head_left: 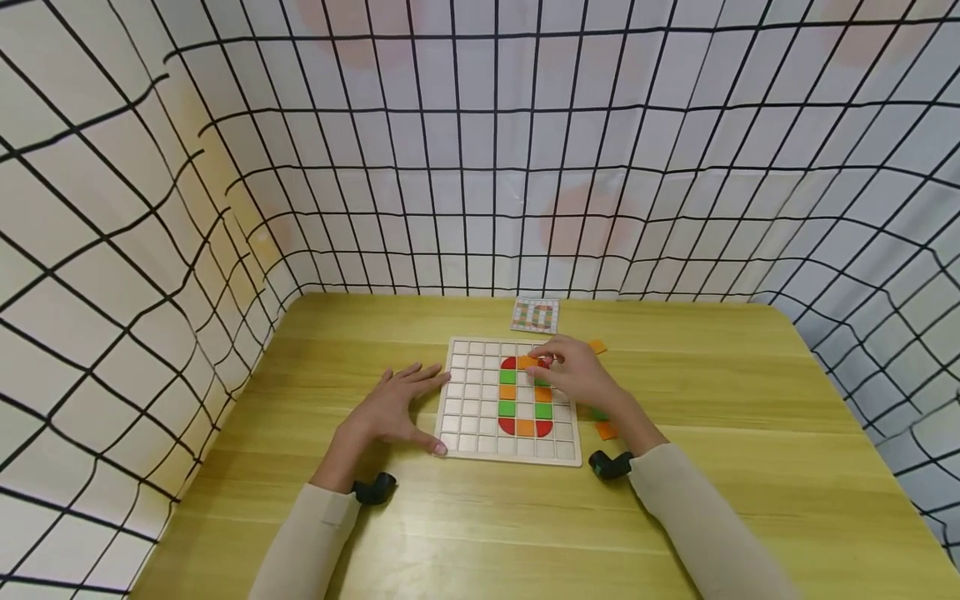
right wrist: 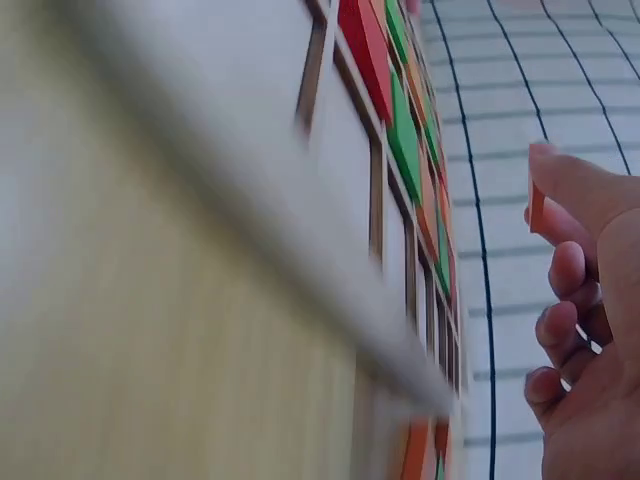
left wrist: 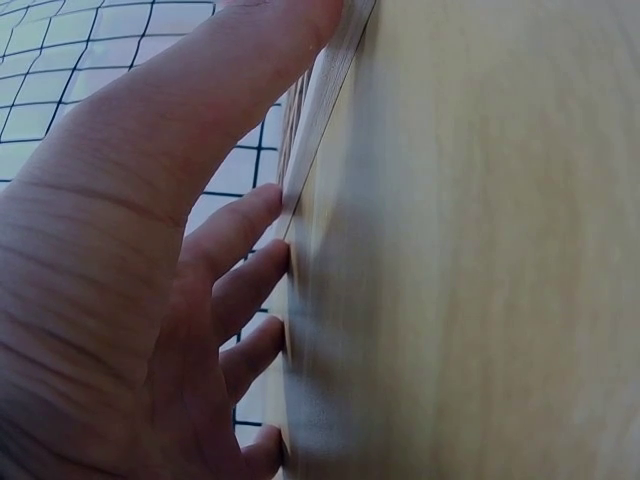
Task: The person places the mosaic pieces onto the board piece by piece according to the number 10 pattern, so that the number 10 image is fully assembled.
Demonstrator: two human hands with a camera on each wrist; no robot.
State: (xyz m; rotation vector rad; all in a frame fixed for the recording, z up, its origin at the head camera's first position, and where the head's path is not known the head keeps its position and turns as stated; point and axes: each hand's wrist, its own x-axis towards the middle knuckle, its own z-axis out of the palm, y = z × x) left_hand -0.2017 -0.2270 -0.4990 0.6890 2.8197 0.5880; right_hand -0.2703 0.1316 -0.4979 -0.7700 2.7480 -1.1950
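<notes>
The board point(head_left: 471, 424) lies at the centre of the frame, and the left hand point(head_left: 393, 408) is spread open beside it, thumb at its lower left corner and forefinger at its left edge, gripping nothing; this seems meant to keep the board from sliding. The right hand point(head_left: 579, 372) reaches over the board's upper right part, pinching an orange tile point(right wrist: 536, 205) by its edges between thumb and finger, which probably leaves its faces free for seating in a cell. Red, orange and green tiles form a ring on the board's right half. The card point(head_left: 535, 316), with its small coloured pattern, sits just beyond the board, presumably where it can be read easily. Loose tiles point(head_left: 606, 430) lie right of the board, partly under the right arm, so a low sweep there could nudge them. The net point(head_left: 495, 192) rises behind the bench point(head_left: 465, 533), limiting reach upward in the frame; broad room remains at lower centre and far right.
</notes>
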